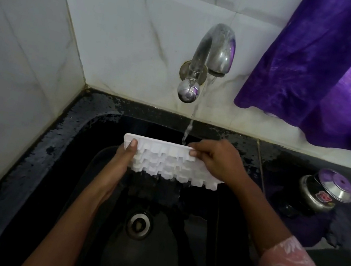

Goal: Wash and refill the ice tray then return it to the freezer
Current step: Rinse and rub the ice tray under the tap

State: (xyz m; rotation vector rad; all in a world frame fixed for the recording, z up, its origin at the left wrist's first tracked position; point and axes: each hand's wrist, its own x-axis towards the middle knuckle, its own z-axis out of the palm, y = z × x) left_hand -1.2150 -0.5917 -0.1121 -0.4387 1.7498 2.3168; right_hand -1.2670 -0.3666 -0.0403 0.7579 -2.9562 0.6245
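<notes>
While the left hand (123,159) grips one end of the ice tray (165,162) and the right hand (214,159) pinches the other, sweep every cell under the tap (216,47)

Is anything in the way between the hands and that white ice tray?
Nothing visible. The left hand and right hand each hold the ice tray by an end, over the sink.
</notes>
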